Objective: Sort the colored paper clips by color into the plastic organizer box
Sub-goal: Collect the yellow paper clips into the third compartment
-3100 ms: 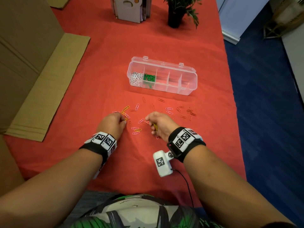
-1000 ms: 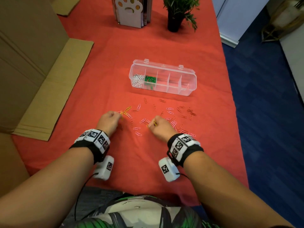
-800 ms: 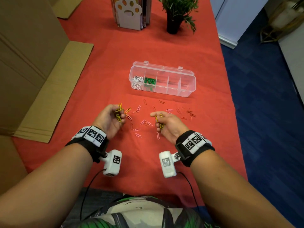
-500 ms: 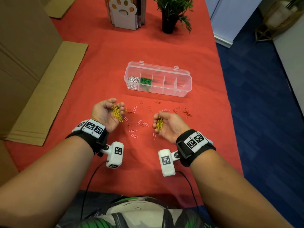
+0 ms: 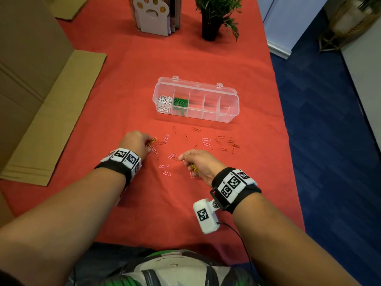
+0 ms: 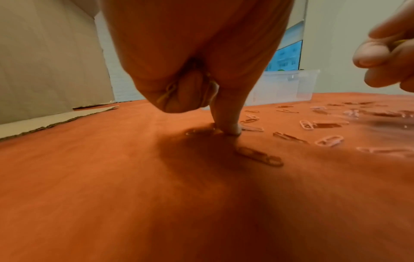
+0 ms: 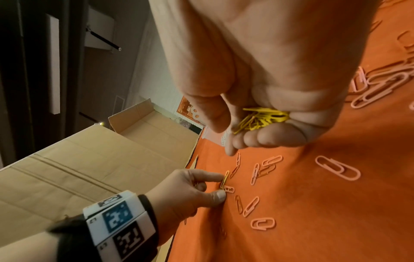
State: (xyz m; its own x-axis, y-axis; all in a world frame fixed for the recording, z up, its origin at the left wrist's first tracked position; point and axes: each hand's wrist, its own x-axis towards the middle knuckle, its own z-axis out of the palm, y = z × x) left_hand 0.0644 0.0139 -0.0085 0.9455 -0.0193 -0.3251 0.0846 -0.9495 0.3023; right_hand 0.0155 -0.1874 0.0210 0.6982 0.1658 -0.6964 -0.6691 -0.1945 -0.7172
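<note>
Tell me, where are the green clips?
In the head view the green clips sit in the box, in the second compartment from its left end, right beside the white clips.

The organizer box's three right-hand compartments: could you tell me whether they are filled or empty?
Empty, as far as visible. The organizer box holds white clips and green clips in its two leftmost compartments only.
</note>
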